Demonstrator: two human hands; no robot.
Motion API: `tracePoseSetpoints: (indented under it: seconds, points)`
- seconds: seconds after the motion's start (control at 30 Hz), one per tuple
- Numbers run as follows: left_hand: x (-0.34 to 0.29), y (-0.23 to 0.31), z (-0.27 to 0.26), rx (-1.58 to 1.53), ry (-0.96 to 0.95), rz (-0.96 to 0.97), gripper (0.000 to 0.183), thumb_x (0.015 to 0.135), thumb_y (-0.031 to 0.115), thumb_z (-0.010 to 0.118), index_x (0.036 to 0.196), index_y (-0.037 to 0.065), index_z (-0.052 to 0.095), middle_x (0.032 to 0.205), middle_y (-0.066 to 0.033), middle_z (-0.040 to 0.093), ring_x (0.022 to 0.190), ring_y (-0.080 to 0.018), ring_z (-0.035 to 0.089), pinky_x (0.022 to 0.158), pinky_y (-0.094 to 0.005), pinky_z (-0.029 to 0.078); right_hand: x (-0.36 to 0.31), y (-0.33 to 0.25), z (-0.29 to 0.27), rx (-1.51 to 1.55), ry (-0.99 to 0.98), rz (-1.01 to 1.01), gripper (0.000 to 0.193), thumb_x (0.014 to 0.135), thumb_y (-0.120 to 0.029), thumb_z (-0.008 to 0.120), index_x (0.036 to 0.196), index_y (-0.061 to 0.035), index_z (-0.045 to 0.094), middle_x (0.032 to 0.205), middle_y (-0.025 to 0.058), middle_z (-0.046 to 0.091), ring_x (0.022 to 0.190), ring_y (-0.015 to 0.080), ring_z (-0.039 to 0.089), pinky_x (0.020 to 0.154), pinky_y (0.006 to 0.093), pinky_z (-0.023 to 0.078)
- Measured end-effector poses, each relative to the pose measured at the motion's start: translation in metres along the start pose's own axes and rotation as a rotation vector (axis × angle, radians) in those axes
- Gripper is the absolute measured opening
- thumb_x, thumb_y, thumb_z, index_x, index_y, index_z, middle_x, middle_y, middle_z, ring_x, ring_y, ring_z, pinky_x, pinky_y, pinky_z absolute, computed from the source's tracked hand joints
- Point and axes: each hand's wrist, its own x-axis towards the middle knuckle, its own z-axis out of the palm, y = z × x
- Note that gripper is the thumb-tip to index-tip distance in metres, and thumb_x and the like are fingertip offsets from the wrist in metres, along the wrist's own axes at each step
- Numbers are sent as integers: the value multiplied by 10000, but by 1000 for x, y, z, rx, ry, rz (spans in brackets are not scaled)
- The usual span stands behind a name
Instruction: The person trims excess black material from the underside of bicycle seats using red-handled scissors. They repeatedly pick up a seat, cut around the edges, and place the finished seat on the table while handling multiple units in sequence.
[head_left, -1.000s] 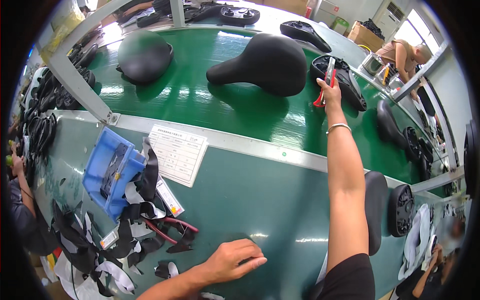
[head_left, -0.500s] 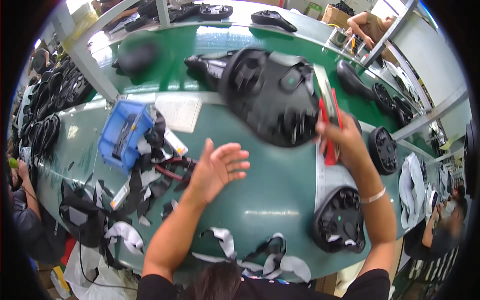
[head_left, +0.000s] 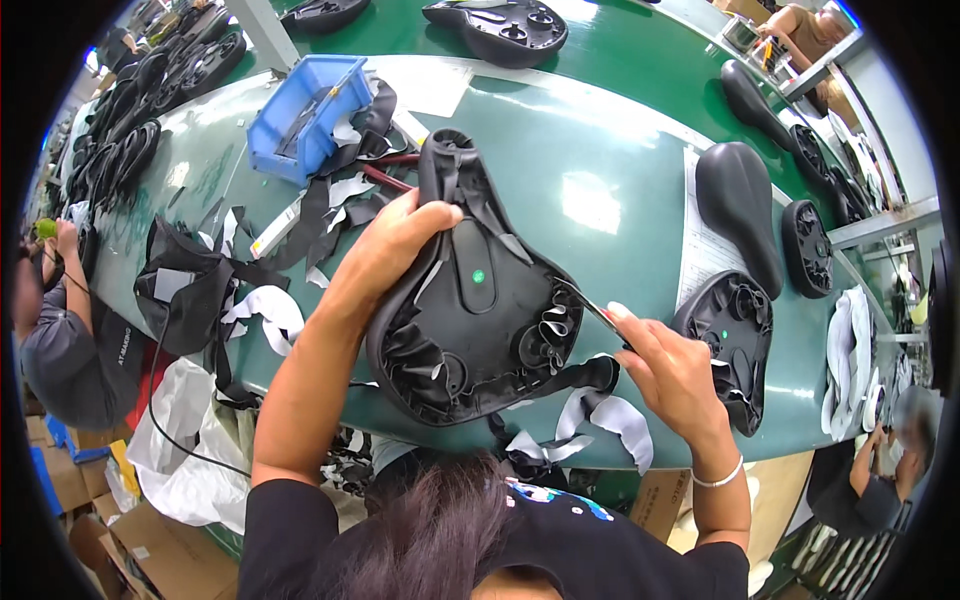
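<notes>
A black bicycle saddle (head_left: 480, 320) is underside up before me, its narrow nose pointing away and gathered black cover material round its rim. My left hand (head_left: 405, 235) is closed on its left edge near the nose, thumb on top. In my right hand (head_left: 665, 365) is a slim metal tool (head_left: 592, 308), its tip against the gathered cover at the saddle's right rim. My fingers hide its handle, so its exact kind is unclear. Grey and black offcuts (head_left: 615, 420) lie below the saddle, and a second upturned saddle (head_left: 735, 345) rests beside my right hand.
A blue bin (head_left: 305, 120) stands at the far left of the green table (head_left: 560, 170), with scraps and red handles (head_left: 390, 172) beside it. Another saddle (head_left: 740, 205) lies top up on a paper sheet. Metal posts (head_left: 262, 35) rise beyond. Other people work at both sides.
The saddle, blurred in my right hand earlier, has come nearer and is now in my left hand, which was open. A red-and-silver object at my right hand no longer shows; the slim tool does.
</notes>
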Motion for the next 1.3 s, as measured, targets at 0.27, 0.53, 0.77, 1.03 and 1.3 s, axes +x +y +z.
tracePoseSetpoints:
  seconds: [0.27,0.53,0.77,1.03,1.3]
  points:
    - [-4,3,3,144,115,42,285,784,238,571,947,6,544,792,-23,554,649,-97,528,581,-243,445,-41,-32,44,-124,-87,255,648,834,-99,623,1427,-164,369,722,144,504,522,312,537,446,420,437]
    - [-59,-43,-4,-140,344,121,378,807,250,571,1085,-2,533,884,-25,536,773,-86,518,690,-225,435,-76,-75,48,337,76,520,570,889,-51,592,1397,-29,336,1118,241,606,856,336,673,707,385,544]
    - [-75,-66,-5,37,577,283,438,811,231,616,1161,-11,511,1014,-65,525,902,-123,507,802,-247,409,41,-39,54,411,263,322,540,789,-27,663,1290,-44,462,1155,165,616,833,222,675,728,342,531]
    - [-57,-28,33,1152,166,826,560,687,275,745,1168,88,528,1118,-117,541,1068,-279,491,874,-437,363,35,-42,27,764,301,579,520,782,-28,646,1265,-9,454,922,30,589,686,81,554,582,214,457]
    - [-21,-29,53,870,-85,594,148,825,206,639,784,64,624,731,-75,594,729,-255,489,747,-360,343,-17,-23,20,276,215,245,502,823,-71,672,1301,-70,518,927,124,685,735,220,680,648,301,536]
